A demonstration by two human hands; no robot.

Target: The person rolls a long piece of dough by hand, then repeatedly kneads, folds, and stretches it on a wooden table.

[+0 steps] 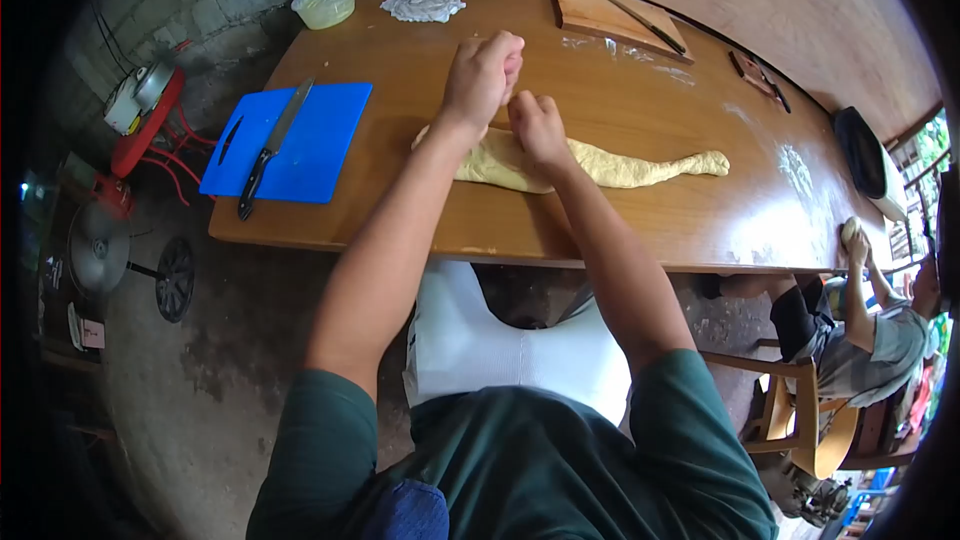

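A long roll of pale yellow dough (640,168) lies across the wooden table in front of me, thick at the left and tapering to a knob at the right. My left hand (484,78) is closed in a fist and overlaps the table beyond the dough in this view. Lower and to its right, my right hand (538,127) is also curled into a fist, over the dough's thicker part. No object shows in either fist. My forearms hide some of the dough's left half.
To the left, a black-handled knife (275,145) rests on a blue cutting board (335,140). Farther back are a bowl with a utensil (325,5), a white cloth (423,3) and a wooden board (610,20). At the right, a seated person (870,340) handles a small lump.
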